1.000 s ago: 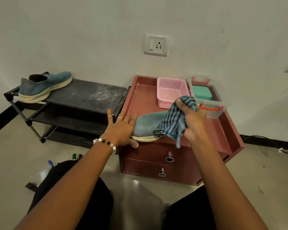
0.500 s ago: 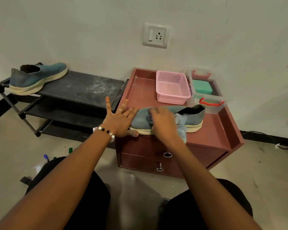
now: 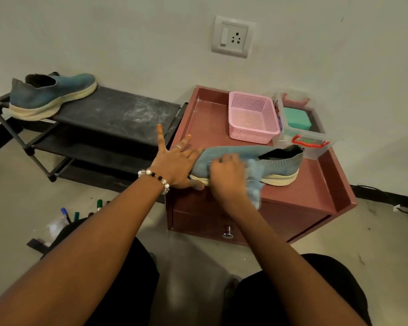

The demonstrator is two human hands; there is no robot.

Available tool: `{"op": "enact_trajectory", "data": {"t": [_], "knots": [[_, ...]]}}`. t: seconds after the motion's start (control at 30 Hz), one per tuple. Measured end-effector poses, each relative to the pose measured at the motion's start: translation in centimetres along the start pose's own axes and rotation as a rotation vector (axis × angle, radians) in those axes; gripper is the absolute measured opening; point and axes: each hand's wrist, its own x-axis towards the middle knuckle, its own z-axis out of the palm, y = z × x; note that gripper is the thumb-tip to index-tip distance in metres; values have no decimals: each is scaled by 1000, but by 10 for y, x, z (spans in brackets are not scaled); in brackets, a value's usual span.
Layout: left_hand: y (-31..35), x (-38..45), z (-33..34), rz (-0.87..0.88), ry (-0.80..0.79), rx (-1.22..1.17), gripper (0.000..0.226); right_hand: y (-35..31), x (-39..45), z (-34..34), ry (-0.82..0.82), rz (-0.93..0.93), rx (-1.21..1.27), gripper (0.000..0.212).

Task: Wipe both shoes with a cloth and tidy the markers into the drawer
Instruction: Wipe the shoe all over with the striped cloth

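Left hand is lying flat with fingers spread wide, pressing down on the toe of the shoe at the cabinet's front-left corner; it's not gripping anything. Right hand is sitting just beside it on the shoe's near side, fingers curled around the cloth. The cloth is blurring and hanging down over the sole and the cabinet's front edge.

The shoe is lying upright along the front edge of the cabinet top, toe pointing left, heel toward the right rim.

Second shoe is sitting on the left end of the rack's top shelf, toe pointing right, well apart from the cabinet.

Markers are lying on the floor left of the cabinet, near the person's left knee, partly hidden by the left arm. The drawer front below the cabinet top is showing closed, one knob visible.

Pink basket and a clear box with red clips are standing side by side along the cabinet's back edge, the box touching the shoe's heel area or just behind it, can't tell which.
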Motion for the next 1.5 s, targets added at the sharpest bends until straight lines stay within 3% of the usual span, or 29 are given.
{"op": "enact_trajectory", "data": {"t": [0.13, 0.2, 0.3, 0.4, 0.47, 0.57, 0.67, 0.77, 0.9, 1.03, 1.17, 1.3, 1.5], "knots": [[-4, 1, 0, -2, -1, -24, 107, -9, 1, 2, -50, -203, 331, 48], [-7, 1, -1, -17, 13, -67, 113, 18, 4, 0, -72, -241, 269, 39], [-6, 2, -2, -44, 22, -115, 114, 50, 3, -2, -69, -111, 34, 32], [-2, 2, -7, -73, 21, -137, 112, 26, -2, -3, -69, -41, -25, 27], [-2, 2, -9, -78, 20, -141, 110, -1, -1, -2, -90, -41, 69, 29], [-4, 4, -2, -72, 32, -147, 105, -14, 2, -2, -78, -139, 232, 48], [-7, 5, 0, -81, 15, -150, 113, 19, 6, -5, -116, -276, 135, 42], [-4, 5, -3, -90, 8, -224, 113, 47, 2, -4, -111, -120, 0, 34], [-1, 6, -7, -94, 4, -286, 109, 10, 0, -1, -75, 44, 15, 28], [-2, 7, -1, -74, 1, -259, 104, -15, 4, 1, -75, -104, 223, 51], [-3, 7, -1, -101, -4, -266, 112, 30, 7, -6, -144, -303, 110, 44], [-2, 8, -3, -112, -14, -286, 112, 41, 3, -4, -121, -61, -49, 29], [-1, 10, -1, -106, 2, -248, 98, -8, 10, -10, -143, -133, 345, 46]]}}
